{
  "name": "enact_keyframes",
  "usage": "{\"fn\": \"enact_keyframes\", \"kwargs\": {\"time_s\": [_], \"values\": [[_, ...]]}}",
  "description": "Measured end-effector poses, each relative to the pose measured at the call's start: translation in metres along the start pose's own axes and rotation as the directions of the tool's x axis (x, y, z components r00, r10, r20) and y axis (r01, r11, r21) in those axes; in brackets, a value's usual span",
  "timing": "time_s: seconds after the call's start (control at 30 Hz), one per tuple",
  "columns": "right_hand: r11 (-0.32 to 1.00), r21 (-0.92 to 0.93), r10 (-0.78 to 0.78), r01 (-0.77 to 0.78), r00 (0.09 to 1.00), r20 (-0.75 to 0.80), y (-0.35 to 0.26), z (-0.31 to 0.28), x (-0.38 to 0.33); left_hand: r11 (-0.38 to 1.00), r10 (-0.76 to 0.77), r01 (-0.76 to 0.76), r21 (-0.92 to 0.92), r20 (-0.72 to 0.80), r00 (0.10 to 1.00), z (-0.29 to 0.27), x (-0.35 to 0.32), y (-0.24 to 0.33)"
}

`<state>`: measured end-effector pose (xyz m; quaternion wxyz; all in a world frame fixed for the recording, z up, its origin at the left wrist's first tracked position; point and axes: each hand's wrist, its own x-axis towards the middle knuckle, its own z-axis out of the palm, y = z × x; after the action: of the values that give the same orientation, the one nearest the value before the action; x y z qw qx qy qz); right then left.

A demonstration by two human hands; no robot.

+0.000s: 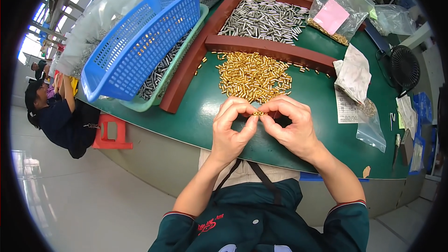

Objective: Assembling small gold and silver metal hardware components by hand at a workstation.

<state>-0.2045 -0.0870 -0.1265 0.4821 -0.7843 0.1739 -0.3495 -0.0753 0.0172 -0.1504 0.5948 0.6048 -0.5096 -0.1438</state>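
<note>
Several small gold-coloured metal sleeves (258, 113) sit side by side, end-on, between my fingertips. My left hand (232, 123) pinches them from the left with thumb and forefinger. From the other side my right hand (294, 123) closes thumb and forefinger on the same row. Both hands hover at the near edge of a heap of gold sleeves (252, 74) on the green tabletop (186, 121). Beyond a dark red divider bar (270, 49) lies a bed of silver metal pins (263, 18).
At left, a blue perforated basket (144, 42) leans in a green basket (163, 81) of grey pins. Rightward lie a bag with a pink label (331, 16), crumpled cloth (354, 74), a small zip bag (371, 130) and a black fan (404, 67). A co-worker (58, 116) sits far left near a red stool (112, 133).
</note>
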Motion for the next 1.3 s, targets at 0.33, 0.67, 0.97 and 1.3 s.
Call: {"fn": "enact_keyframes", "kwargs": {"time_s": [0.33,0.67,0.97,1.3], "values": [[0.999,-0.018,0.03,-0.03,1.0,0.007,0.001,-0.002,0.0,0.99,-0.098,0.099,-0.096,0.017,0.995,0.001,0.002,0.0],[0.14,0.718,0.411,-0.682,0.7,0.584,0.018,-0.024,0.006,0.129,-0.499,0.767,-0.629,0.627,0.598,-0.018,0.021,0.02],[0.032,0.77,0.477,-0.637,0.687,0.548,0.023,-0.02,0.003,0.102,-0.579,0.706,-0.701,0.535,0.615,0.001,0.014,0.014],[0.118,0.759,0.48,-0.64,0.706,0.521,0.02,-0.02,0.003,0.104,-0.604,0.7,-0.707,0.514,0.609,0.003,0.013,0.011]]}}
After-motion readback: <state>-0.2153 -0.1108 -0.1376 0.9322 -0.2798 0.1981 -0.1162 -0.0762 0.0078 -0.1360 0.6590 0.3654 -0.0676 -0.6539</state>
